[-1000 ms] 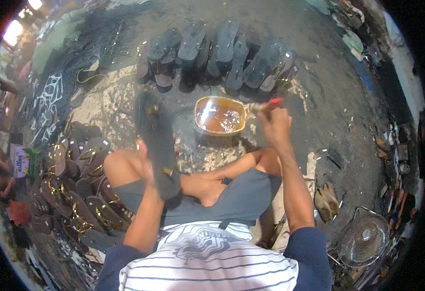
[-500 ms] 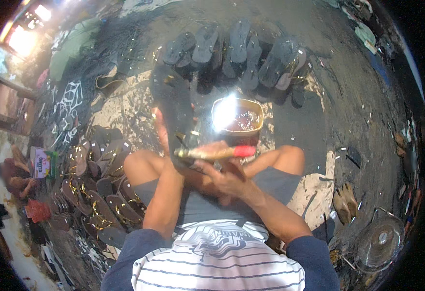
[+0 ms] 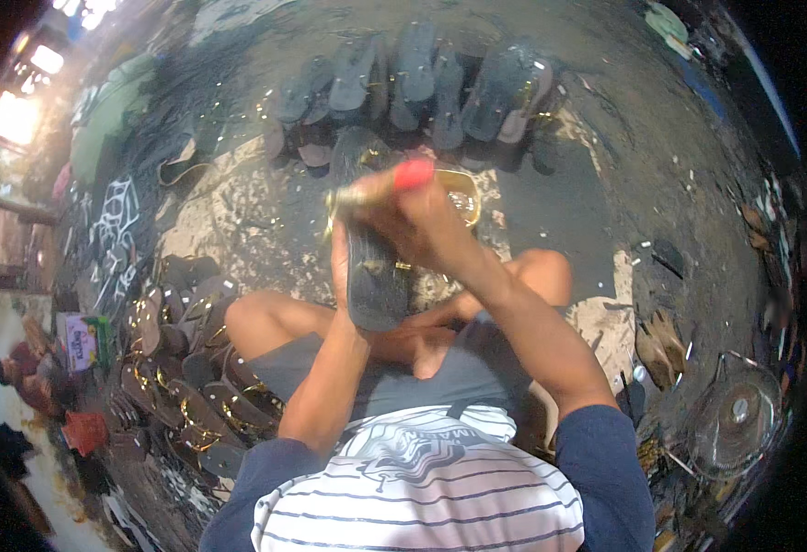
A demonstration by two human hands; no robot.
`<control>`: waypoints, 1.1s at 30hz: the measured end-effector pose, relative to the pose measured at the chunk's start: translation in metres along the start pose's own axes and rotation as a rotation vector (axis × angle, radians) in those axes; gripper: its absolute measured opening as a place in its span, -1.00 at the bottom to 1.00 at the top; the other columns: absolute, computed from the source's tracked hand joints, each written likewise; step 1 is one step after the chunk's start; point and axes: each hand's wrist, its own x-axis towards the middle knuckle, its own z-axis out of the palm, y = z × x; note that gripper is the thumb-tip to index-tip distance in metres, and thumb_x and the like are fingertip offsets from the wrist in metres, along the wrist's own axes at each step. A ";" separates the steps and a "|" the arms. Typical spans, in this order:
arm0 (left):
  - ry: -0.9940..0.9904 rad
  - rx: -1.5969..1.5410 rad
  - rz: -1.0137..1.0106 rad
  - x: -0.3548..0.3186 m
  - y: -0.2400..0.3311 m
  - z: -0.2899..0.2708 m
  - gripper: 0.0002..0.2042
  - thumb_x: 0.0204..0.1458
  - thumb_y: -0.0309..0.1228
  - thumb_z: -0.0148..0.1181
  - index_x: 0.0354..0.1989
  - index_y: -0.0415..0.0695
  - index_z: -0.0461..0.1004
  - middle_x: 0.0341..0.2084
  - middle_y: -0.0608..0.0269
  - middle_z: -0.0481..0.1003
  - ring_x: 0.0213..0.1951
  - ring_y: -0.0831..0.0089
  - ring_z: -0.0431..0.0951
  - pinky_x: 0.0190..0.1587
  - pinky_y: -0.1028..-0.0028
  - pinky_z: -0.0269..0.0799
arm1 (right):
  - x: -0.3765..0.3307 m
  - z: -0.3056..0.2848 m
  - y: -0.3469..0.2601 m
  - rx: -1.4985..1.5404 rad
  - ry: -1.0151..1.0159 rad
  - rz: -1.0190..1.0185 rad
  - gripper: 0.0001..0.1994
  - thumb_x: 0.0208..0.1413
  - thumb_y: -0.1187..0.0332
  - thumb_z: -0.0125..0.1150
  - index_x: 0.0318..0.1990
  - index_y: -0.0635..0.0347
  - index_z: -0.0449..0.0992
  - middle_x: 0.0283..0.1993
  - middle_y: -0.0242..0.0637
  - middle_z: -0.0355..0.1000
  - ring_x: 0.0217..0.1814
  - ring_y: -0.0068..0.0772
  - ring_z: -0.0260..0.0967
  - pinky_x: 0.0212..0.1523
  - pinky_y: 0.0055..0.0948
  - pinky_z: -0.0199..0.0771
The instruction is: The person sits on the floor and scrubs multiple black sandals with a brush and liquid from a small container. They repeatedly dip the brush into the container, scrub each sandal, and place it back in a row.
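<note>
A dark sandal sole (image 3: 378, 299) stands lengthwise before me, and my left hand (image 3: 340, 262) is closed on its left edge. Most of that hand's fingers are hidden behind the sole. My right hand (image 3: 426, 225) grips a brush (image 3: 414, 174) with a red handle end, held across the sole's upper half. The bristle end, at the sole's left edge, is blurred by motion. Partly covered by my right hand is a yellow-rimmed tub (image 3: 471, 184) of brownish, shiny liquid.
Several dark soles (image 3: 415, 64) stand in a row beyond the tub. Sandals with gold straps (image 3: 192, 405) are heaped at my left. A dark sheet (image 3: 555, 221) lies on the right, with a round wire-guarded fan (image 3: 739, 409) farther off. Another person (image 3: 31, 368) sits at far left.
My right hand has moved the brush up and away from my lap, onto the sole's upper half. The sole has come nearer and now shows its broad face.
</note>
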 end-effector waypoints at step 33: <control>0.843 2.180 1.008 -0.081 0.402 -0.080 -0.65 0.11 -0.06 0.28 -0.25 -0.12 0.68 -0.23 0.14 0.64 -0.20 0.36 0.60 -0.09 0.36 0.47 | -0.088 -0.088 -0.052 -0.658 1.053 0.134 -0.61 0.29 0.09 0.20 -0.17 0.36 0.48 -0.24 -0.30 0.49 -0.19 -0.51 0.39 -0.08 -0.45 0.40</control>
